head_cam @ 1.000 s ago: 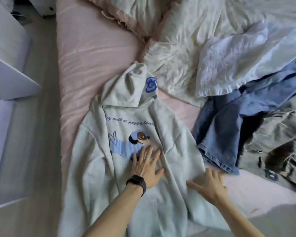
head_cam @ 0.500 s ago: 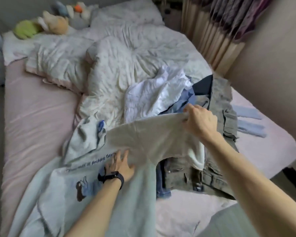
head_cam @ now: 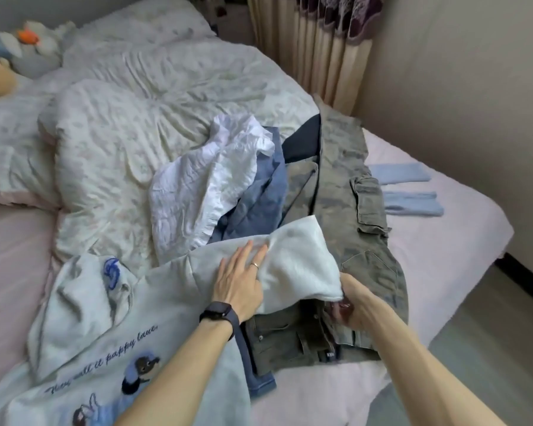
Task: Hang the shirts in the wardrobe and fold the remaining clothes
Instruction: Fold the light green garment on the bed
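Observation:
A light grey hoodie (head_cam: 83, 312) with a puppy print and blue lettering lies spread on the pink bed at the lower left. Its right sleeve (head_cam: 293, 265) stretches across onto the olive camouflage cargo trousers (head_cam: 345, 192). My left hand (head_cam: 242, 278), wearing a black watch and a ring, presses flat on the sleeve near the shoulder. My right hand (head_cam: 356, 305) grips the sleeve's cuff end, fingers curled under the fabric. A white crinkled shirt (head_cam: 203, 186) and a blue denim garment (head_cam: 259, 195) lie heaped behind the sleeve.
A rumpled floral duvet (head_cam: 142, 118) covers the bed's far half. Plush toys (head_cam: 22, 47) sit at the head. Two folded light blue pieces (head_cam: 406, 189) lie near the right bed edge. Curtains (head_cam: 317, 47) and a wall stand behind; grey floor is at the lower right.
My view swung from the hoodie's front toward the clothes pile. My right hand took the sleeve, lifted it, and has now pulled it down toward me; my left hand slid onto the sleeve.

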The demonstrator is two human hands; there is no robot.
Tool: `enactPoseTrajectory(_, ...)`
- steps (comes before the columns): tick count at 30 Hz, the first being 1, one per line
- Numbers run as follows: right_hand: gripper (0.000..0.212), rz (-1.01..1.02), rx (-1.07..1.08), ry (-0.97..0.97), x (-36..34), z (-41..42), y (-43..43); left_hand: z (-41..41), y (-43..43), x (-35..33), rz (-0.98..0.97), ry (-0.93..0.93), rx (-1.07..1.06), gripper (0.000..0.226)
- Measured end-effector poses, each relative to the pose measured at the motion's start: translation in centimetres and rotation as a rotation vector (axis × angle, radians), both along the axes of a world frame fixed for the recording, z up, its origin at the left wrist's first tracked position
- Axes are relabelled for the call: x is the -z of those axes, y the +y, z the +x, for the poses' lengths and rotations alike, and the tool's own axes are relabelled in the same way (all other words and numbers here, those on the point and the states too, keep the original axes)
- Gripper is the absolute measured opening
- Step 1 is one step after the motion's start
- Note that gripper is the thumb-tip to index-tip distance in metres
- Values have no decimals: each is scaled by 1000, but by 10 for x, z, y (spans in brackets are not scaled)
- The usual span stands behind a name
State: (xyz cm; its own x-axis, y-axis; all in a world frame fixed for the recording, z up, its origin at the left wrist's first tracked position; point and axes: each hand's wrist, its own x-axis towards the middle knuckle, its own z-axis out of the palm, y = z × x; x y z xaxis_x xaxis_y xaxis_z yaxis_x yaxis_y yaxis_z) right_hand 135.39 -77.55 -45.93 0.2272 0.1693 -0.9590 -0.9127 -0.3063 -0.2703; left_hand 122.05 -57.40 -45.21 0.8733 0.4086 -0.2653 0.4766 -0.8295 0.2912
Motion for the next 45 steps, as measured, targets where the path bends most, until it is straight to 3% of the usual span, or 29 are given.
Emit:
enactPoseTrajectory(4, 31, 23, -269, 66, -11, 21, -18, 13, -8, -4, -37, -69, -17, 66)
enactPoseTrajectory(6, 23, 124, -290, 137, -18, 16, -14, 25, -15, -10, -63, -99, -11, 62)
enactPoseTrajectory(8, 12, 273, -175, 98, -34, 16, -11, 42, -30, -20, -72, -112, 42, 65)
enactPoseTrajectory(10, 9, 377, 69, -138, -57, 23, -13, 50, -44, -27, -56, -131, 86, 64)
enactPoseTrajectory(12, 13, 344, 270, -590, -84, 34, -28, 59, -51, -35, -34, -163, 89, 61)
enactPoseTrajectory(14, 23, 262, 253, -1029, -109, 28, -45, 61, -53, -43, -54, -192, 55, 62)
enactPoseTrajectory(16, 26, 145, 173, -1193, -106, 12, -55, 67, -52, -44, -63, -183, 90, 67)
enactPoseTrajectory(18, 22, -23, 203, -1089, -84, 0, -62, 76, -59, -38, -56, -130, 163, 76)
enactPoseTrajectory(22, 23, -162, 295, -809, -32, 17, -78, 98, -89, -18, 110, 164, 176, 60)
enactPoseTrajectory(24, 19, -65, 386, -644, -12, 30, -83, 112, -99, -14, 127, 217, 139, 58)
enactPoseTrajectory(27, 17, 219, 674, -235, 9, 39, -81, 130, -104, -3, 124, 233, 119, 64)
enactPoseTrajectory(29, 31, 305, 621, -171, 22, 41, -76, 130, -102, 5, 153, 217, 160, 64)
enactPoseTrajectory(32, 38, 305, 556, -286, 24, 47, -69, 116, -94, 16, 233, 133, 269, 65)
enactPoseTrajectory(34, 37, 187, 592, -456, 12, 54, -62, 96, -83, 18, 242, 63, 309, 63)
enactPoseTrajectory(36, 43, 38, 595, -666, -11, 56, -50, 69, -73, 18, 180, 4, 253, 60)
enactPoseTrajectory(38, 41, 52, 542, -852, -43, 43, -26, 32, -59, 17, 90, -30, 110, 60)
enactPoseTrajectory(41, 20, 199, 286, -1095, -96, -15, 35, -54, -24, 14, 47, 30, -107, 62)
enactPoseTrajectory(45, 20, 316, -169, -1301, -114, -128, 126, -195, 31, 10, 78, 222, -360, 68)
